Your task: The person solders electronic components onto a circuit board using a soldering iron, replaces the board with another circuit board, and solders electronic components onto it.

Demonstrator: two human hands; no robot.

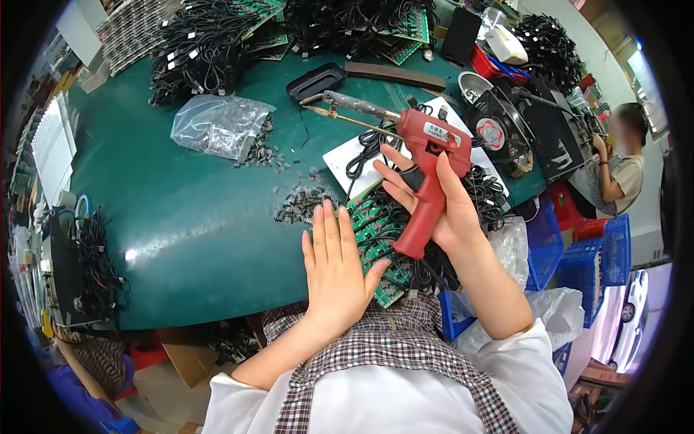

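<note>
My right hand (457, 220) holds a red soldering gun (426, 189) up above the table, its handle against my palm and its long metal tip pointing left. The thumb lies along the grip, and the fingers reach out near the black trigger. My left hand (335, 264) lies flat, palm down and fingers stretched, at the left edge of a row of green circuit boards (367, 230) with black cables. Just past its fingertips is a loose pile of small black components (300, 205). More of these spill from a clear plastic bag (220, 124) farther back.
Cable bundles with boards (206, 61) are heaped at the back of the green table (188, 239). A black tray (316, 82), a white board (347, 160) and a fan (499, 130) stand behind the soldering gun. Blue baskets (582, 267) and a seated person (623, 170) are at right.
</note>
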